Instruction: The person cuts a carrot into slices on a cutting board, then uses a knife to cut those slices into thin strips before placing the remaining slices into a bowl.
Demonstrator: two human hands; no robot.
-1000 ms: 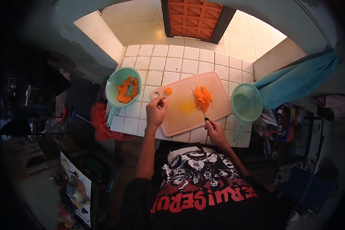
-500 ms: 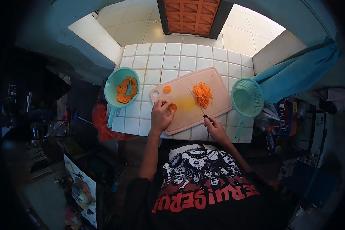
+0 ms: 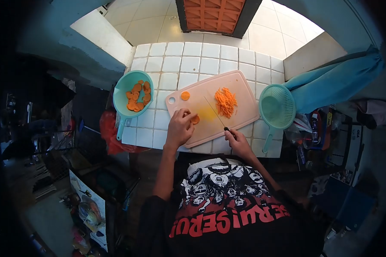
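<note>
A pink cutting board (image 3: 248,92) lies at an angle on the tiled counter. My left hand (image 3: 179,127) is over its left part, fingers bent and closed on a round carrot slice (image 3: 195,120). Another carrot slice (image 3: 185,96) rests flat near the board's hole. My right hand (image 3: 238,143), at the near edge, is closed round the black handle of a knife (image 3: 219,117). The thin blade points up and left over the board, between the held slice and a pile of carrot shreds (image 3: 225,102). A yellowish-orange stain marks the board left of the blade.
At the left, a teal strainer (image 3: 120,90) holds several carrot slices. A second teal strainer (image 3: 277,106) stands right of the board, with a blue curtain (image 3: 341,88) beyond it. A red plastic bag (image 3: 109,132) hangs by the counter's left edge.
The knife and my right hand have moved slightly left, away from the carrot shreds. My left hand is still at the same slice. The whole view has shifted a little.
</note>
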